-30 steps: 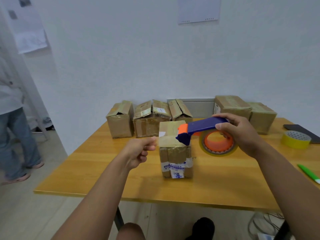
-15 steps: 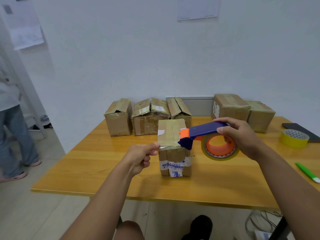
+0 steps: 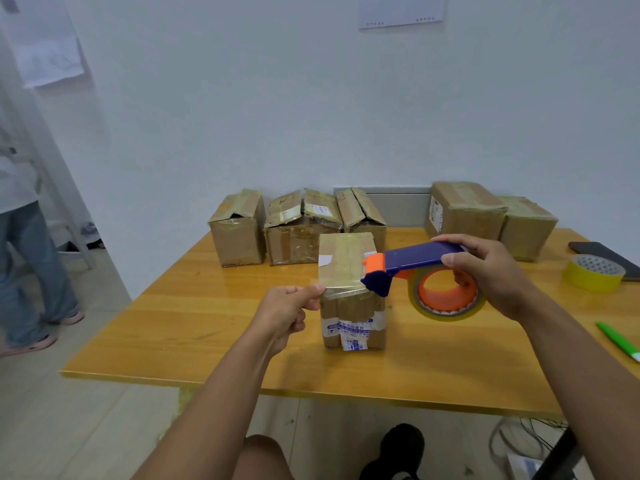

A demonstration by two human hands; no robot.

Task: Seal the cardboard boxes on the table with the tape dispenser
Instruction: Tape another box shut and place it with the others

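Tape dispenser (image 3: 420, 271) lowered to box (image 3: 349, 271), right hand (image 3: 485, 271) gripping, left hand (image 3: 287, 306) pinching tape (image 3: 341, 289)

No text is legible. The cardboard box (image 3: 351, 292) just right of the left hand (image 3: 289, 311) bears a white label with blue print (image 3: 349, 330) on its near face, too small to read. Beyond the right hand (image 3: 491, 275), a sealed box (image 3: 464, 211) carries a side label (image 3: 436, 213), also unreadable. The wall sheet (image 3: 401, 10) shows only blurred marks.
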